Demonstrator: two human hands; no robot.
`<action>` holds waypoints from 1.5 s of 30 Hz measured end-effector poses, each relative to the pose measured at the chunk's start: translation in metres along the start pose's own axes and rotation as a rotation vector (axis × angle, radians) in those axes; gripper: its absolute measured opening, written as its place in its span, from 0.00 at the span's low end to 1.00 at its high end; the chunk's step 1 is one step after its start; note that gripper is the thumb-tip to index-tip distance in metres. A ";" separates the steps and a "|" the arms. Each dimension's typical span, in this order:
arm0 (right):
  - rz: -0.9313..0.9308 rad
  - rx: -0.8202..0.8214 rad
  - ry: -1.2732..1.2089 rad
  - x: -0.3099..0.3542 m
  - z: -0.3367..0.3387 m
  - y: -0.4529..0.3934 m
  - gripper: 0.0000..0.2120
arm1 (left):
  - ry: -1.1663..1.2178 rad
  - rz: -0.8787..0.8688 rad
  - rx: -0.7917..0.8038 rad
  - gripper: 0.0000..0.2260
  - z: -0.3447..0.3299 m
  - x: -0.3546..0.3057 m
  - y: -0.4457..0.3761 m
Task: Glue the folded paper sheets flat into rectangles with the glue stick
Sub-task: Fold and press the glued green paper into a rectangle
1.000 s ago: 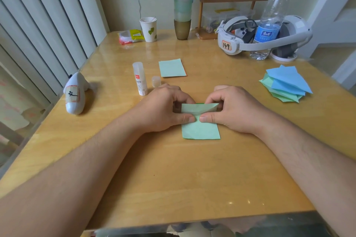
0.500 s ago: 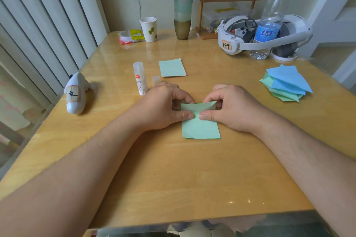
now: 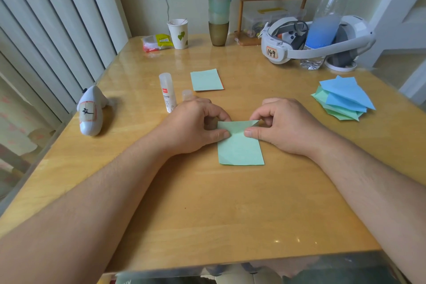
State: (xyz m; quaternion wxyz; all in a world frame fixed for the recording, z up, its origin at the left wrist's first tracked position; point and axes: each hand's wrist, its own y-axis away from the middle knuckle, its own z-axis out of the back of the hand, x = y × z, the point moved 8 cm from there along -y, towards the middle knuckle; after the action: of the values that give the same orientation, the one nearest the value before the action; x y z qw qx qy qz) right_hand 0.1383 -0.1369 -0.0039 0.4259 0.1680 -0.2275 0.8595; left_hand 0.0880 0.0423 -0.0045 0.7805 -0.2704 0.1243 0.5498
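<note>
Green folded sheet (image 3: 241, 148) lies flat on the wooden table (image 3: 207, 210), mid-table. Left hand (image 3: 196, 127) and right hand (image 3: 283, 125) each pinch a top corner of it — thumbs on top, fingers curled. Beyond the left hand: glue stick (image 3: 167, 92) upright, uncapped, cap (image 3: 187, 95) beside it. Farther back — finished green rectangle (image 3: 206, 80); far right, unglued paper stack (image 3: 343, 99).

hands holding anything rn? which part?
Both hands pinch the green paper at its far end: left hand on the left corner, right hand on the right corner, thumbs on top. The near end lies flat on the table.
</note>
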 end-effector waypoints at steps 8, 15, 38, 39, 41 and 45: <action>0.000 -0.013 0.009 0.001 -0.004 -0.002 0.08 | -0.015 0.025 -0.019 0.09 0.002 0.000 -0.001; 0.043 -0.023 0.014 0.013 -0.014 -0.006 0.11 | -0.110 -0.041 -0.116 0.08 0.001 -0.013 -0.004; -0.026 -0.015 -0.010 0.002 -0.010 -0.008 0.11 | -0.075 0.050 -0.048 0.06 -0.003 -0.001 -0.006; -0.014 -0.013 -0.011 0.005 -0.012 -0.008 0.11 | -0.083 0.041 -0.058 0.07 -0.004 -0.002 -0.007; 0.003 -0.012 -0.014 0.009 -0.015 -0.010 0.10 | -0.092 0.031 -0.083 0.07 -0.004 -0.005 -0.009; 0.002 -0.013 -0.011 0.008 -0.015 -0.010 0.08 | -0.070 0.058 -0.089 0.07 -0.003 -0.003 -0.009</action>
State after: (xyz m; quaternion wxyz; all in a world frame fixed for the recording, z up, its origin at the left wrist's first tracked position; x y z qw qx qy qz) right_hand 0.1404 -0.1179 -0.0100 0.4248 0.1698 -0.2354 0.8575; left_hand 0.0952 0.0360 -0.0026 0.7553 -0.2818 0.0799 0.5862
